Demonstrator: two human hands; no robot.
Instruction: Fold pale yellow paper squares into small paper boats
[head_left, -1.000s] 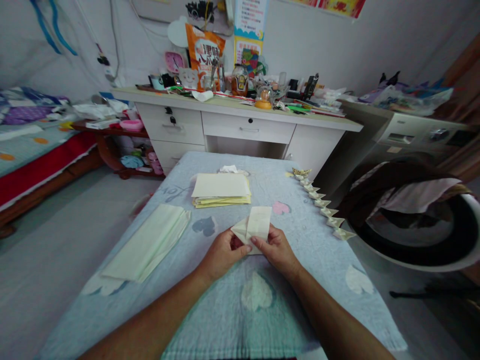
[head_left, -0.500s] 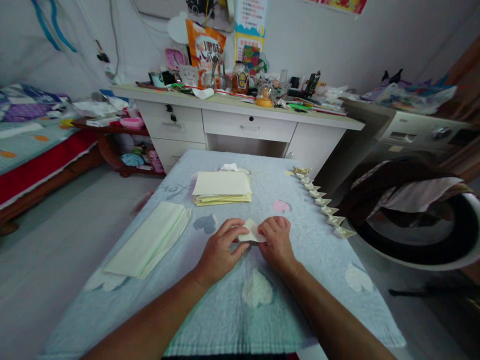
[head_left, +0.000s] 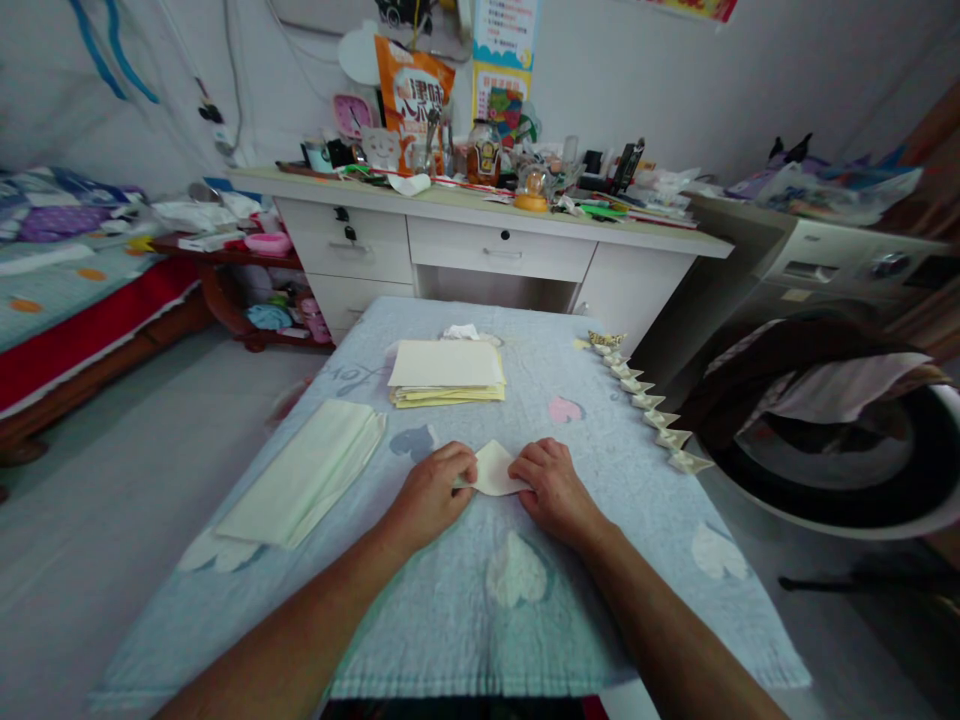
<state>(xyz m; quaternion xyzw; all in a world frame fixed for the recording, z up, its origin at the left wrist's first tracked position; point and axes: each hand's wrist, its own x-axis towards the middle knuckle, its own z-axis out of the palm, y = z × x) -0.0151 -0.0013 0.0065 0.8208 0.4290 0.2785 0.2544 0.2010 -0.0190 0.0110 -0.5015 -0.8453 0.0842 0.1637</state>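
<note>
A small piece of folded cream paper [head_left: 495,470] is held just above the table, its peak pointing away from me. My left hand [head_left: 437,490] pinches its left corner, fingers curled over the edge. On the other side my right hand [head_left: 553,487] grips the right corner in the same way. Beyond the hands lies a stack of cream and yellow paper sheets [head_left: 448,365]. Larger pale folded sheets [head_left: 304,472] rest to the left. Along the right edge runs a row of several small folded paper boats [head_left: 660,418].
The table carries a pale blue cloth [head_left: 420,640] with heart shapes. Behind it stands a white desk [head_left: 502,245] crowded with jars, a clock and an orange bag [head_left: 412,95]. A washing machine [head_left: 832,260] with its door open is at the right, a bed [head_left: 90,280] at the left.
My left hand has moved left, spreading the paper wider between both hands. More of its middle shows now, and the left fingers have curled in closer. The view has shifted slightly.
</note>
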